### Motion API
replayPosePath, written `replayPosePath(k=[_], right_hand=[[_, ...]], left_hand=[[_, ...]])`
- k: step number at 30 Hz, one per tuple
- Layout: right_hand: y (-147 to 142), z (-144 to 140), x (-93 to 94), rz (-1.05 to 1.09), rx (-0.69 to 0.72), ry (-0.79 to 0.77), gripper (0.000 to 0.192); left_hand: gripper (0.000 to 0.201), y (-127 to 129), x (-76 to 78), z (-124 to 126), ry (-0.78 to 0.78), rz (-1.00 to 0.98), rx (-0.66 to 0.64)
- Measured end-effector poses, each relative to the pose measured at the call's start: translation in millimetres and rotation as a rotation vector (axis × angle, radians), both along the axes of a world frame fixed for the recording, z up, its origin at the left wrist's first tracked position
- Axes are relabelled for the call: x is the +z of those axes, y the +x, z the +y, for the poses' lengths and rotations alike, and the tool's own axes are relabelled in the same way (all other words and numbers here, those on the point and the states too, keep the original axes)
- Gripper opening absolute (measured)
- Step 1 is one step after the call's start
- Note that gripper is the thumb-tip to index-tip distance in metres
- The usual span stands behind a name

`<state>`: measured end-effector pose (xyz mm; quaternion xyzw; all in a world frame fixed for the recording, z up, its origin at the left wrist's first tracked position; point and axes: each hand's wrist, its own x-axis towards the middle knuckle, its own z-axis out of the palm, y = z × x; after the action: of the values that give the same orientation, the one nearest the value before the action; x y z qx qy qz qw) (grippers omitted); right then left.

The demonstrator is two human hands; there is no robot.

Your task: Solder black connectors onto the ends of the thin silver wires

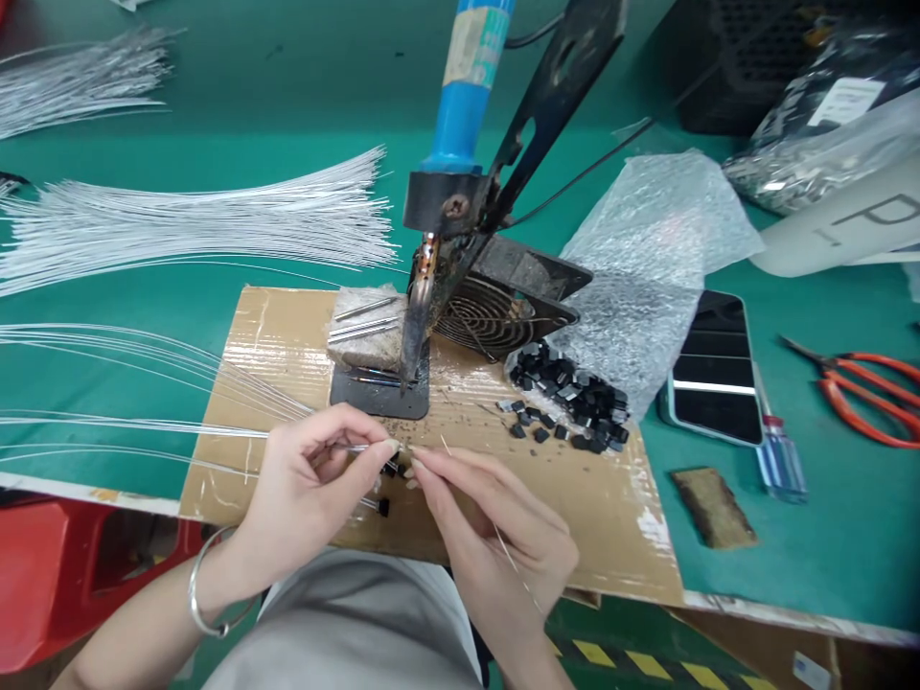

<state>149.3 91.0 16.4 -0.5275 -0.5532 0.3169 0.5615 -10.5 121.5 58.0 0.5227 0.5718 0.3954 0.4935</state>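
Note:
My left hand point(316, 479) is closed in a pinch on the end of a thin silvery-white wire point(352, 448) that runs in from the left. Just beside it my right hand point(495, 527) is also closed, thumb and forefinger together at that wire's tip. A fine strand of solder wire point(509, 548) passes through the right hand and sticks out above its fingers. What lies exactly between the right fingertips is too small to make out. Below the fingertips, a wire with a black connector point(383, 507) on its end rests on the cardboard point(610, 537). Fingers partly cover another black piece.
A soldering iron point(460, 125) on a stand points down over a stone-like block point(366, 331) holding metal tips. Behind are a fan point(489, 311) and a wire bundle point(201, 225). Rightward lie black connectors point(575, 393), bubble wrap point(632, 259), a phone point(715, 364), a screwdriver point(783, 465) and scissors point(862, 393).

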Motion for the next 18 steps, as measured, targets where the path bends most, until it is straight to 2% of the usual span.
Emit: replayPosePath(k=[10,18], right_hand=[[-0.5,-0.6,-2.4,-0.018,0.038,0.054,0.034],[1.2,-4.4,-7.9,-0.097,0.016,0.104,0.035]], left_hand=[[0.007,0.1,-3.5,-0.2,-0.015,0.035,0.009],[0.009,1.4,-4.7,-0.9,-0.031,0.050,0.024]])
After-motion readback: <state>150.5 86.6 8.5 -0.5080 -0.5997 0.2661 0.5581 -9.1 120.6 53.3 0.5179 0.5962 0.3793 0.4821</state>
